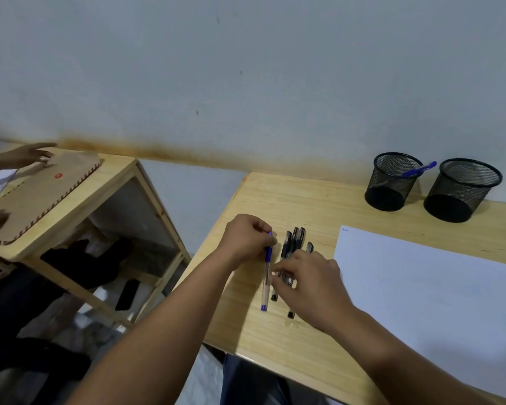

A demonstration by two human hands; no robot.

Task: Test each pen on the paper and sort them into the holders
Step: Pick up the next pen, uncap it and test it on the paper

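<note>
Left hand [247, 238] curled, fingertips pinching cap end of blue pen [266, 276]: clear barrel, blue cap and blue tip, lying on wooden desk [289, 197]. Right hand [310, 283] fingers bent, loosely spread over row of black pens [293, 239]; whether it actually pinches one, cannot tell. Black pens lie side by side just right of blue pen. White paper [435, 285] beside them, faint scribble at top left corner. Two black mesh holders at back: left holder [393, 181] has one blue pen leaning inside, right holder [462, 190] shows no contents.
</note>
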